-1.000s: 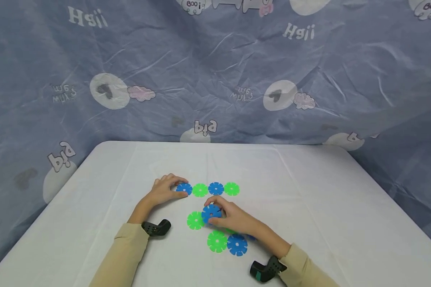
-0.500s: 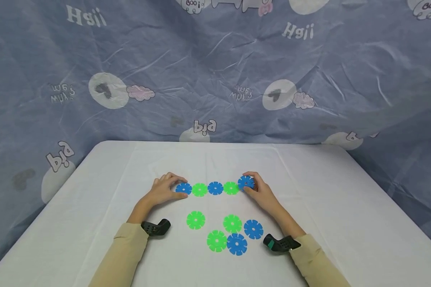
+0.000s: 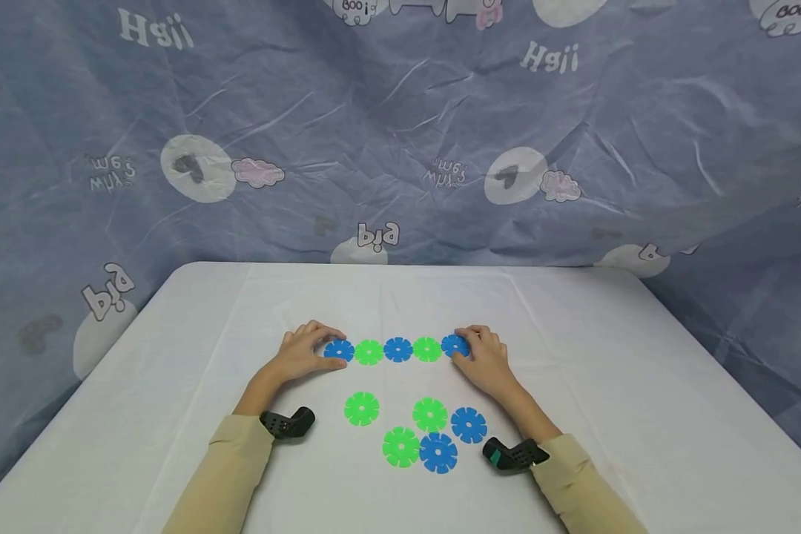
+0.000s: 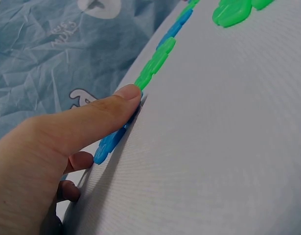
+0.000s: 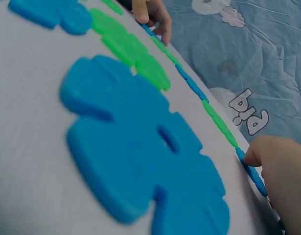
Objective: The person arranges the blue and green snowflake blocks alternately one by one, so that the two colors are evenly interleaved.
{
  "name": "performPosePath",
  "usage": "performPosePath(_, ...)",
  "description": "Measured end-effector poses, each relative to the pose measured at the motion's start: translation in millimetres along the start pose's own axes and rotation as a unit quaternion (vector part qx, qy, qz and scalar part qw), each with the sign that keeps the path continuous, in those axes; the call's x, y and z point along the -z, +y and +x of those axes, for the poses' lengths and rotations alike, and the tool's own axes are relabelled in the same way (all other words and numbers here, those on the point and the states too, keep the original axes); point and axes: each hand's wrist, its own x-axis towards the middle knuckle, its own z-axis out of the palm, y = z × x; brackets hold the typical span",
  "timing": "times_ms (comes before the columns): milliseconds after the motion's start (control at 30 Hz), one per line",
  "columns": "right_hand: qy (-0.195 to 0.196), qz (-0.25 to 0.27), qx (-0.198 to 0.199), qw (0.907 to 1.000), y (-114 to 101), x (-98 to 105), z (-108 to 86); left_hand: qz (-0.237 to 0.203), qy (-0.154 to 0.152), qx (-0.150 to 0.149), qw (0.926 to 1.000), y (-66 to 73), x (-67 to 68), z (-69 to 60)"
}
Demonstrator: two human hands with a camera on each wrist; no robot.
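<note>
Five-in-line is how the row lies on the white table: blue and green notched plastic discs alternate, edge to edge. My left hand pinches the blue disc at the left end between thumb and fingers; in the left wrist view its thumb lies along that disc's near edge. At the right end, my right hand pinches another blue disc, flat beside a green disc. A second green disc and a blue middle disc lie between.
Nearer the person lie loose discs: a green one alone on the left, two more green ones and two blue ones clustered right of it. A blue printed cloth hangs behind the white table.
My right hand has carried a blue disc from the near cluster up to the row's right end, then lowered it flat. My left hand has stayed on the left-end disc.
</note>
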Motion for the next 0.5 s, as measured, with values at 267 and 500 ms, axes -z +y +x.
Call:
performPosePath(267, 0.010, -0.002, 0.013, 0.9999, -1.5, -0.7, -1.0, 0.000, -0.001, -0.002, 1.0000, -0.1, 1.4, -0.3)
performPosePath(500, 0.001, -0.008, 0.010, 0.9999, -1.1, -0.7, -2.1, -0.007, -0.001, -0.004, 1.0000, 0.3, 0.4, -1.3)
